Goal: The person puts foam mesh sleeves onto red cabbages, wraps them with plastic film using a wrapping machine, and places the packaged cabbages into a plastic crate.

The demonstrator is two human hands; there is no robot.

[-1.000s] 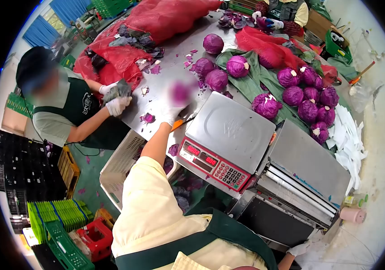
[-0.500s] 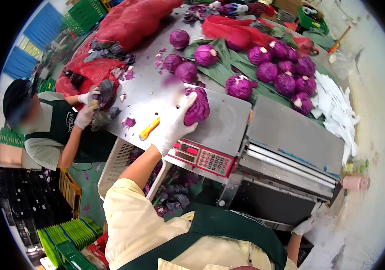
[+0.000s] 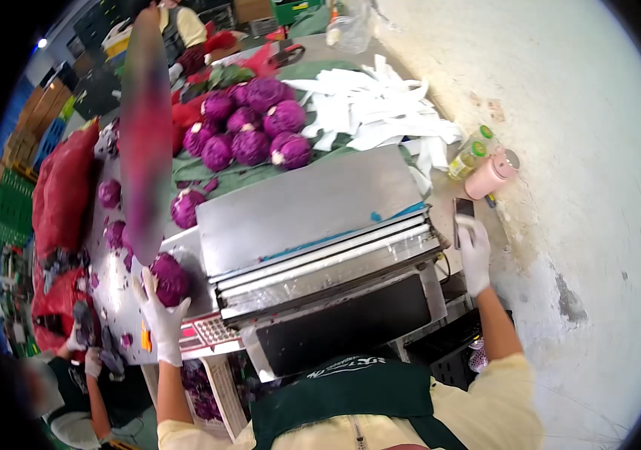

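My left hand (image 3: pixel 161 319), in a white glove, is at the front left of a red cabbage (image 3: pixel 170 279) on the metal scale (image 3: pixel 211 330). Its fingers and thumb are spread and touch or nearly touch the cabbage. My gloved right hand (image 3: pixel 474 255) reaches over a dark phone (image 3: pixel 464 208) at the right end of the work surface. The fingers extend onto the phone and partly cover it; no firm grip shows. Between my hands stands a wrapping machine (image 3: pixel 313 210) with a metal top, white rollers and a dark front plate.
Several red cabbages (image 3: pixel 249 146) lie on green cloth behind the machine, beside white strips (image 3: pixel 369 105). A pink bottle (image 3: pixel 491 172) stands near the wall. A yellow-handled tool (image 3: pixel 145 337) lies left of my hand. A co-worker's gloved hands (image 3: pixel 94 360) handle dark leaves.
My view has turned right. My right hand has risen from beside the machine's lower right to the phone. My left hand's fingers, earlier against the cabbage, are now spread wider beside it.
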